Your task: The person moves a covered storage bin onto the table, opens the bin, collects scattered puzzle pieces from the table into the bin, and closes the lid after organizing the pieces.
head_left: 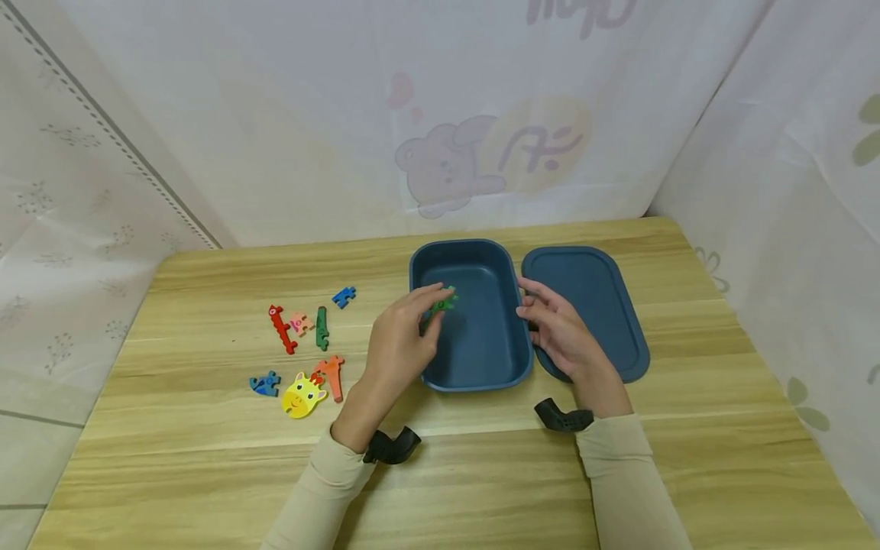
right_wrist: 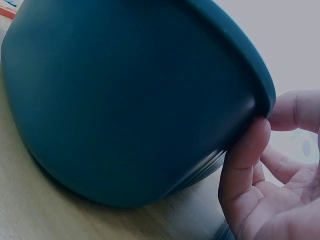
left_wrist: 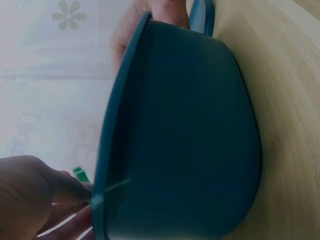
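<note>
My left hand [head_left: 402,336] is over the left side of a dark blue plastic box [head_left: 474,384]. Between its thumb and fingers it pinches a green puzzle piece [head_left: 443,300], partly hidden by the fingers; the left wrist view shows a bit of that green piece [left_wrist: 80,174] beside the rim. At the box's right side, my right hand [head_left: 560,328] holds the rim with thumb and fingertips. In the right wrist view, the thumb [right_wrist: 247,150] touches the wall just under the rim. No puzzle pieces show on the visible box floor.
A blue lid [head_left: 584,279] lies flat right of the box, partly under my right hand. On the wooden table's left lie a yellow giraffe-head piece [head_left: 302,396], a red piece [head_left: 282,330], a green piece [head_left: 321,328], an orange piece [head_left: 333,376], a pink piece [head_left: 300,324] and blue pieces [head_left: 344,296].
</note>
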